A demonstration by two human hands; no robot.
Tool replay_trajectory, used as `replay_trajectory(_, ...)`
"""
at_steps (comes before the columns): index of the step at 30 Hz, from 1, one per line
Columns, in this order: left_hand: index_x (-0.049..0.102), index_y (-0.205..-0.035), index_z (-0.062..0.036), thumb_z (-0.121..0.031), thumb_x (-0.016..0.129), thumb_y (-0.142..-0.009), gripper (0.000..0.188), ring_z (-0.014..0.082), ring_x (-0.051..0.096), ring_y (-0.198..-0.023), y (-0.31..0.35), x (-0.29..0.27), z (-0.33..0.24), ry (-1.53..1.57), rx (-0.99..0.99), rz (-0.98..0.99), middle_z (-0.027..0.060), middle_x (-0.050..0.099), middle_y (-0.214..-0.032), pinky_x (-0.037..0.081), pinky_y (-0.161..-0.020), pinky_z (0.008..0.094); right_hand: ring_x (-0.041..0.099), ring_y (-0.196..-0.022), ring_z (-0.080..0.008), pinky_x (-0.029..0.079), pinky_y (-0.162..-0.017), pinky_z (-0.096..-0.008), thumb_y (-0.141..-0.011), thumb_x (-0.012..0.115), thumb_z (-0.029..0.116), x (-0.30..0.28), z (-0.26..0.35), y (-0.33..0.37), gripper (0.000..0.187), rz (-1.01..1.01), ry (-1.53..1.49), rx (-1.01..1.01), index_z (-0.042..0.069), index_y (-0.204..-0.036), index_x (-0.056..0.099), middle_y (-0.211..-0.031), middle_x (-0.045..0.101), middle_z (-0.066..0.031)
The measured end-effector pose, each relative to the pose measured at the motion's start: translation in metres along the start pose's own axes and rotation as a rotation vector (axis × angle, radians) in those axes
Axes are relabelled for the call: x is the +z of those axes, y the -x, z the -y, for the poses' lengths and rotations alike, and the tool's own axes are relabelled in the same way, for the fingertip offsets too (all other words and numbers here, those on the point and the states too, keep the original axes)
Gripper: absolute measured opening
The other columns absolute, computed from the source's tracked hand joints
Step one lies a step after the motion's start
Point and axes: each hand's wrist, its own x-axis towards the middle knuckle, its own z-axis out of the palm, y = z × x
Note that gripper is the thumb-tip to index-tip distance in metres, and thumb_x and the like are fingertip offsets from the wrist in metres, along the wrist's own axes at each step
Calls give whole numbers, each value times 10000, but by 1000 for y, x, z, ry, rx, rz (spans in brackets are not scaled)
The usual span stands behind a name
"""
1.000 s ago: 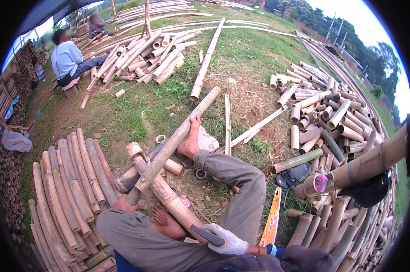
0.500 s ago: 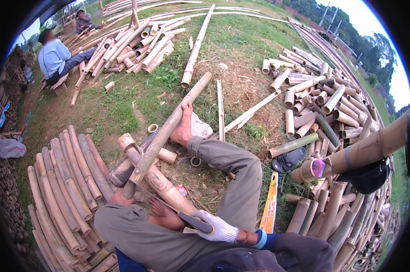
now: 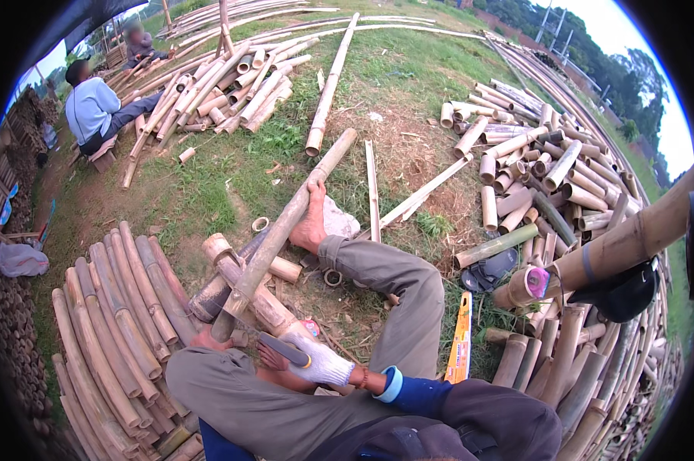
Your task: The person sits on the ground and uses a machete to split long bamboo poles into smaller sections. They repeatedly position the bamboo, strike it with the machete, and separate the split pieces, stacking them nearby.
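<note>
My right hand [image 3: 328,362], in a white knit glove, is closed round the dark handle of a handsaw [image 3: 285,349]. Its blade hardly shows, lying toward the near end of a long bamboo pole [image 3: 289,219]. Bare, my left hand [image 3: 211,339] grips that near end beside my left knee; the knee hides part of it. The pole slants away to the upper right and rests across a thicker bamboo piece [image 3: 274,313]. My bare right foot [image 3: 311,224] presses against the pole farther up. My other foot [image 3: 270,359] is under the saw hand.
Stacked bamboo lengths [image 3: 120,307] lie at left, and a heap of short cut pieces [image 3: 546,165] at right. A yellow-orange saw sleeve [image 3: 460,338] and a dark sandal [image 3: 491,270] are by my right leg. Two people sit beside bamboo at the far left; one wears light blue [image 3: 92,105].
My right hand has pushed the saw forward and to the left, bringing the handle close to the pole. My left hand and the pole stay nearly in place.
</note>
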Motion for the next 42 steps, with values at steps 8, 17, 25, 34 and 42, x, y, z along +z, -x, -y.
replay_trajectory(8,692,-1364,-122,-557,890,-708,812,468,749,-1083,16,-6,-16,36,-48,-15,282,782,-1088,590,-945,565,659,-1323,-349,526,-1109,-433,-917,751,127,-65,59,86,660,146,19,382,64,-1532,520,-1394,644,-185)
replay_trajectory(17,773,-1274,-149,-538,913,-674,729,381,772,-1097,4,23,9,89,-20,-121,183,809,-1135,595,-978,499,741,-1044,-381,586,-920,-441,-929,747,118,32,-14,-43,438,-43,-178,3,34,-1338,613,-1120,735,-215)
replay_trajectory(25,684,-1437,-158,-589,855,-717,857,394,743,-1176,6,11,-3,27,-70,9,219,787,-1221,576,-1038,481,631,-1289,-317,480,-1141,-408,-865,620,-5,-65,75,99,627,134,62,347,-10,-1486,530,-1362,618,-190)
replay_trajectory(34,704,-1404,-144,-565,868,-709,829,400,748,-1158,-7,26,3,87,-1,2,216,788,-1213,573,-1038,485,696,-1106,-297,553,-1004,-384,-918,803,119,32,-30,-62,531,-10,-43,92,0,-1391,594,-1223,699,-187)
replay_trajectory(42,708,-1402,-145,-564,868,-714,821,392,756,-1155,7,8,-12,48,-75,58,206,794,-1216,575,-1046,494,677,-1180,-283,525,-1066,-388,-871,639,-7,-62,50,94,636,113,141,214,2,-1494,508,-1324,637,-171)
